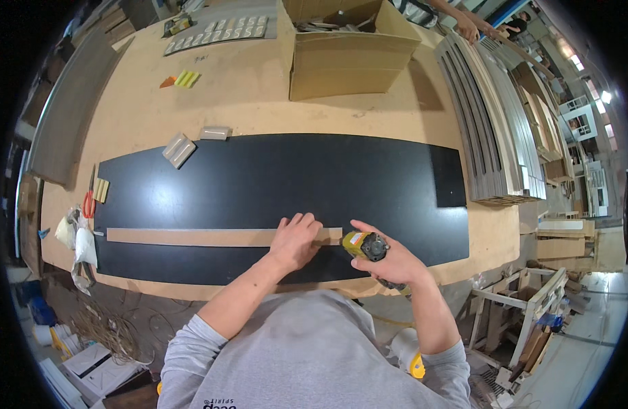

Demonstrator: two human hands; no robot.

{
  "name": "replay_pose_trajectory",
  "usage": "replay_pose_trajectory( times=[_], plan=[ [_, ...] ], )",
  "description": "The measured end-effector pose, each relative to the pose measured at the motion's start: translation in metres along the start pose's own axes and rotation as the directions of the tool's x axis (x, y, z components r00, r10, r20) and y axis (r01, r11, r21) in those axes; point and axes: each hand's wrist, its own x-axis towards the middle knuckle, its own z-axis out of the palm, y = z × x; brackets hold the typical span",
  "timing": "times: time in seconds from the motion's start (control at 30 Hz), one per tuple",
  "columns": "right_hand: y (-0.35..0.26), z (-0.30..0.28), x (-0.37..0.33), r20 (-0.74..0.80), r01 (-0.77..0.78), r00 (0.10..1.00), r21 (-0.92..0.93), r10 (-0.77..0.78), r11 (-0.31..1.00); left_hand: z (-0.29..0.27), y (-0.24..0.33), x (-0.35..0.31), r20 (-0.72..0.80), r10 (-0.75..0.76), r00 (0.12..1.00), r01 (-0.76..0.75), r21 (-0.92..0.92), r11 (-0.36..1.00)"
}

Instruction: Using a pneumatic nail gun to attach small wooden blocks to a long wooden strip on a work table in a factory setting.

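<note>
A long black board (pixel 259 184) lies flat across the workbench before me. Along its near side rests a narrow light-brown strip (pixel 191 237). My left hand (pixel 297 240) is closed over the strip toward its right end, fingers bent and pressed together. At that same end, my right hand (pixel 399 262) grips a yellow-green and black cordless drill (pixel 368 247). Its front end is close to the strip's tip; whether it touches is hidden. Two small beige blocks, one wide (pixel 179 150) and one narrow (pixel 215 133), sit at the board's far left edge.
A cardboard box (pixel 348 65) of parts stands at the far side. Stacked grey panels (pixel 487 123) line the right; a panel (pixel 75 109) leans left. Red-handled scissors (pixel 89 203) and plastic bags (pixel 84 249) lie at the left edge. Another person's hands (pixel 469 27) show at far right.
</note>
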Motion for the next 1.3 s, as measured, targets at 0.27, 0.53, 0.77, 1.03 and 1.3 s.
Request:
replay_pose_trajectory(
  times=[0.27,0.53,0.77,1.03,1.3],
  plan=[
    [0.034,0.012,0.028,-0.481,0.052,0.828,-0.444,-0.287,0.895,-0.004,-0.011,-0.011,-0.016,0.034,0.999,-0.035,-0.115,0.993],
    [0.065,0.015,0.044,-0.526,0.030,0.803,-0.431,-0.278,0.902,-0.011,-0.018,-0.009,-0.030,-0.008,1.000,0.006,-0.068,0.998],
    [0.074,0.014,0.075,-0.637,0.060,0.732,-0.296,-0.244,0.953,-0.009,-0.027,-0.006,0.015,0.044,0.999,-0.042,-0.096,0.995],
    [0.064,-0.001,0.086,-0.597,-0.017,0.776,-0.343,-0.204,0.939,-0.001,-0.030,-0.008,-0.069,0.093,0.993,-0.095,-0.018,0.995],
    [0.042,-0.059,0.061,-0.444,0.233,0.838,-0.233,-0.316,0.944,0.000,-0.031,-0.011,-0.110,0.091,0.990,-0.097,-0.047,0.994]
  ],
)
